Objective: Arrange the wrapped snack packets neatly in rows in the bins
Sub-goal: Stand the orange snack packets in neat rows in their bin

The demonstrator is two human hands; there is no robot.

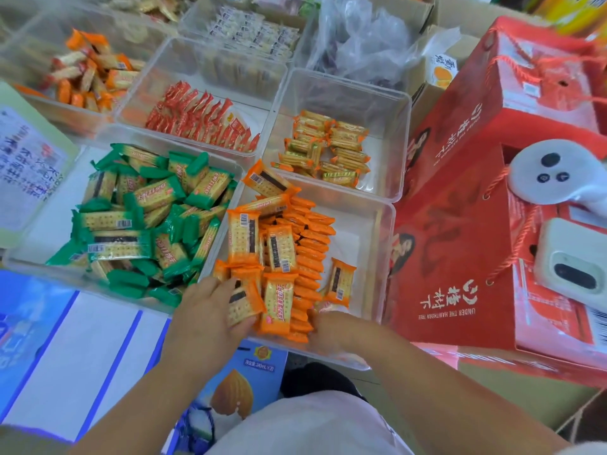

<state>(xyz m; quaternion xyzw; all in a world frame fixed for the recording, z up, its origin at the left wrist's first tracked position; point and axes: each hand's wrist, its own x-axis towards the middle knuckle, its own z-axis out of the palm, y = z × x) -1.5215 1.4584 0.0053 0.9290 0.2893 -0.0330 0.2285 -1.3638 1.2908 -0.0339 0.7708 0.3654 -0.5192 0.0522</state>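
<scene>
A clear plastic bin (377,231) right in front of me holds orange-wrapped cracker packets (279,247); a row of them stands on edge along the middle, others lie loose on top. My left hand (203,310) grips one orange packet (243,300) at the bin's near left corner. My right hand (331,330) rests at the near end of the standing row, its fingers closed around the packets there. To the left, another clear bin (42,231) is heaped with green-wrapped packets (144,218) in no order.
Behind stand bins of red packets (203,119), small yellow-orange packets (328,149) and mixed orange ones (92,73). Red gift boxes (466,224) with white devices on top crowd the right. Blue-and-white cartons (82,356) lie at the left front.
</scene>
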